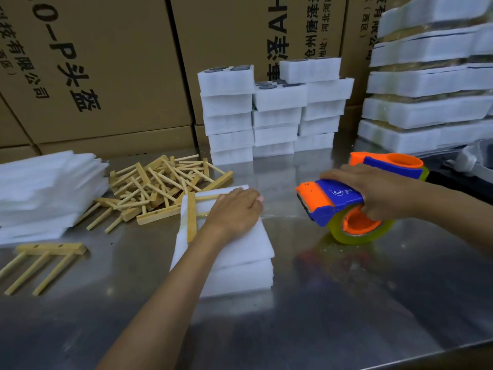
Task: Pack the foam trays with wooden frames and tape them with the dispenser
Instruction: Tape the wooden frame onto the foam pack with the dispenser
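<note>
— What are the foam trays holding?
— I'm seeing a foam tray (234, 252) mid-table with a wooden frame (192, 214) lying on its left part; loose wooden frames (160, 188) are piling toward the table's (346, 303) back left.
— Hands?
— My left hand (236, 209) is pressing flat on the tray. My right hand (373, 193) is gripping the tape dispenser (344, 206), just right of it.
— Writing?
— I'm reading "C" on the dispenser; cartons (106, 62) behind are showing "AH".

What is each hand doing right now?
Left hand: open, pressing flat on the foam tray.
Right hand: gripping the tape dispenser.
</note>
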A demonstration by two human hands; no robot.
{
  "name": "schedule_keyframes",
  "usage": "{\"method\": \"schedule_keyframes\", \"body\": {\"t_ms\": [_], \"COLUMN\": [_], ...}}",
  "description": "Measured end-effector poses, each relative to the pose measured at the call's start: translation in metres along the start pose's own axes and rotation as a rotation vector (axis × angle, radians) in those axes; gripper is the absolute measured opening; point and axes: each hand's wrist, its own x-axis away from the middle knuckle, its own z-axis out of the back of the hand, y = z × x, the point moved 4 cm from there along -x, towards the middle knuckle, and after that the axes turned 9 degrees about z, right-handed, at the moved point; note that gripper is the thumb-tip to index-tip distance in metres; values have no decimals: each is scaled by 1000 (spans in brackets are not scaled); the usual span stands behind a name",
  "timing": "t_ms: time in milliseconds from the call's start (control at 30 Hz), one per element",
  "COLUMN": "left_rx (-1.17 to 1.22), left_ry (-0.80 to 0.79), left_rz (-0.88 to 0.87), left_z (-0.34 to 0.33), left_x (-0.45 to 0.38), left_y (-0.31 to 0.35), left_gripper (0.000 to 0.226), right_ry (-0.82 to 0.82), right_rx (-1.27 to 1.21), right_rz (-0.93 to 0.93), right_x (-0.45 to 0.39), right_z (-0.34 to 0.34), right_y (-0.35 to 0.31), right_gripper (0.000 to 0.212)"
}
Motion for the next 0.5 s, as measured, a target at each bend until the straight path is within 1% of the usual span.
{"method": "schedule_keyframes", "body": {"t_ms": [100,167,267,333,400,433,500], "left_rx": [86,106,118,37,-114,-130,4], "left_ry": [8,30,2,17,88,103,40], "left_rz": [3,-13,-12,-18,-94,-124,-89], "left_z": [4,7,8,11,12,11,8], "left_x": [2,2,0,-4,-8,-9,-9], "left_y": [2,3,3,8,22,28,31], "left_gripper": [36,31,23,21,20,23,23], "right_ry": [2,-6,-15,-11,-19,-27,-49], "right_rx": [59,104,159,166,179,200,254], "right_rz": [17,13,9,10,14,18,24], "right_x": [-4,-7,-8,-8,-9,-9,-12], "right_z": [-2,-2,-3,-2,-2,-1,0], "right_y": [-6,-9,-12,-13,-16,-17,-22], "right_gripper": [86,86,87,86,85,84,84]}}
